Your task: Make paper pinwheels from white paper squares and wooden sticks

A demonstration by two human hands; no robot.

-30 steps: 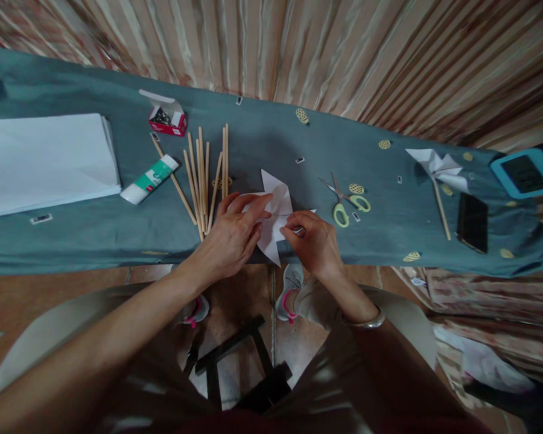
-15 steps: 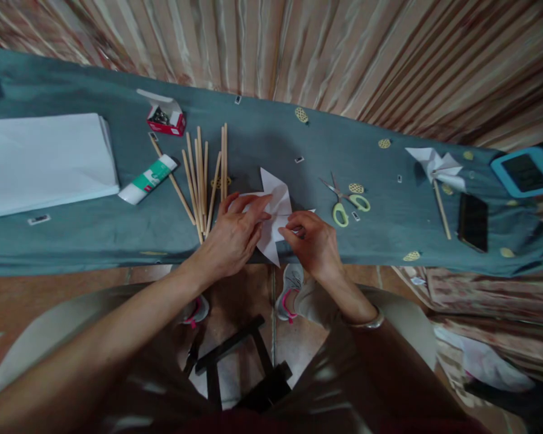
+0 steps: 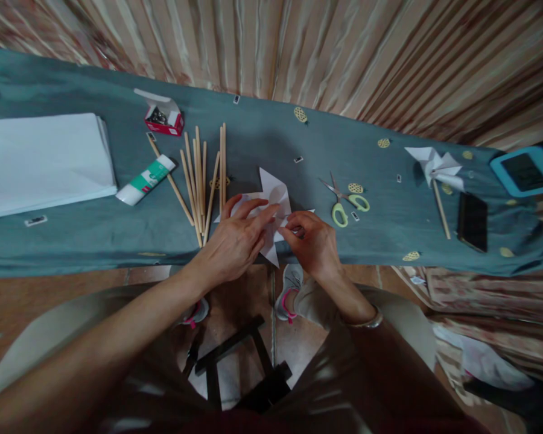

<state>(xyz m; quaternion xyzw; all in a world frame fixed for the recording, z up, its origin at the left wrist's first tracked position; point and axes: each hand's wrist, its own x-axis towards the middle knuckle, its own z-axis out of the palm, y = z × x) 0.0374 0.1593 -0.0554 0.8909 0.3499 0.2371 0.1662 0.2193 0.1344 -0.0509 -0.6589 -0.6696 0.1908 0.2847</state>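
Observation:
A white paper pinwheel with several folded points lies near the front edge of the table, between my two hands. My left hand rests over its left side, fingers apart, with a fingertip at the middle of the paper. On the right side, my right hand is closed, thumb and index finger pinching at the paper's edge. Its other fingers are curled and partly hidden. Just left of my left hand lie several wooden sticks. Scissors with light green handles lie partly spread to the right of my right hand.
A stack of white paper lies at the left. Near it are a glue tube and an opened red box of small metal pieces. At the right are a finished pinwheel, a phone and a blue-framed device.
My left hand's fingers have spread and stretched a little further over the paper, uncovering more of its left part. My right hand keeps its pinch in nearly the same place.

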